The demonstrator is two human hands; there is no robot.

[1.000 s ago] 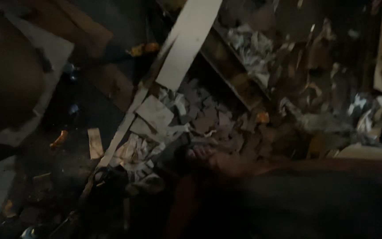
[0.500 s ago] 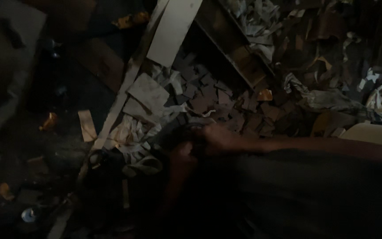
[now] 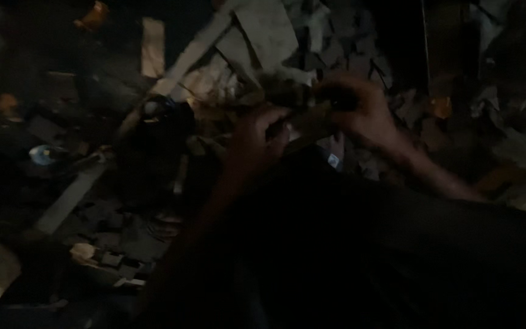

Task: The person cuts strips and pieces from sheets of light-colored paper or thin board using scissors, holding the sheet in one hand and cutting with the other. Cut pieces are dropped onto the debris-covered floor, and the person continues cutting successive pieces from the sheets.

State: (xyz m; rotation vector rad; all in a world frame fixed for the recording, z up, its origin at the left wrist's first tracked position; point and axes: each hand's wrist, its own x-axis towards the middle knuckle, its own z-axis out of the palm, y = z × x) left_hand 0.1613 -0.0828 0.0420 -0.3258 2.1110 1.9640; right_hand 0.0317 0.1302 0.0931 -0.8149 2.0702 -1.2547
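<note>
Dim scene, both hands closed on one flat strip: left hand grips its near end, right hand its far end. Pale plank up-left of strip, scrap pile just behind it

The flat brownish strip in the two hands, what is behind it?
Behind the flat brownish strip, held by the left hand and right hand, lies a heap of pale grey flat scraps. Directly under the strip, hands and darkness hide everything.
</note>
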